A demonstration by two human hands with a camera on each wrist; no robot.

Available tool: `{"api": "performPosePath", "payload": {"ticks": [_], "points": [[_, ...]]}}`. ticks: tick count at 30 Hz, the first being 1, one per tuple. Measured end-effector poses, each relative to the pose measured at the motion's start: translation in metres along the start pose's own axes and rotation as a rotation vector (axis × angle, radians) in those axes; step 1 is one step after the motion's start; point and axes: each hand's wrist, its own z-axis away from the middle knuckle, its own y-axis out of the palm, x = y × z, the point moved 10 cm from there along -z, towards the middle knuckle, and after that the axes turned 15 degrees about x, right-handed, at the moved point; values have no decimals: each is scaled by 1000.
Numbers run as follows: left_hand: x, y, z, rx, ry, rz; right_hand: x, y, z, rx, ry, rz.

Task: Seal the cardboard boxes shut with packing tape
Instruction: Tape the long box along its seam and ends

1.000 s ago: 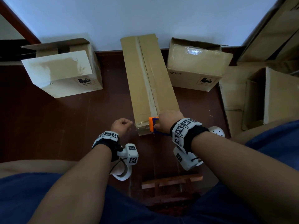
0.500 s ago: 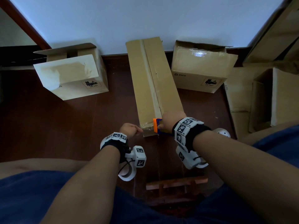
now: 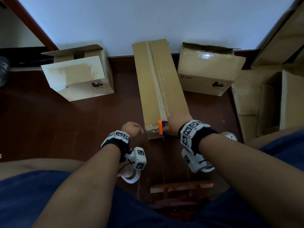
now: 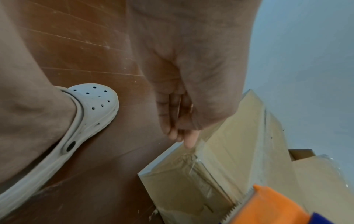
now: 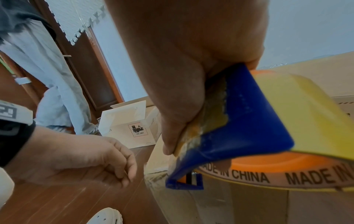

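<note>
Where the long box (image 3: 160,89) lies flat on the brown floor (image 3: 65,122) between two other boxes, right hand (image 3: 177,123) wrapped tight round the tape holder (image 3: 162,127) at its near end

Left wrist view: left hand (image 4: 184,109) loosely curled, empty, fingertip at the taped box corner

Right wrist view: yellow tape roll (image 5: 306,115) sitting in the blue holder

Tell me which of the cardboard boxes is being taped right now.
The long narrow box in the middle: the tape dispenser sits on its near end, unlike the squarer boxes on either side.
</note>
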Motion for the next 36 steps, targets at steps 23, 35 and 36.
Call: {"api": "performPosePath", "payload": {"ticks": [23, 35, 36], "points": [[-11, 26, -18, 181, 20, -401, -2, 0, 0, -7, -1, 0], [-79, 4, 10, -99, 443, -621, -5, -1, 1, -25, 2, 13], [-83, 17, 12, -29, 485, -657, -5, -1, 2, -31, 1, 13]]}}
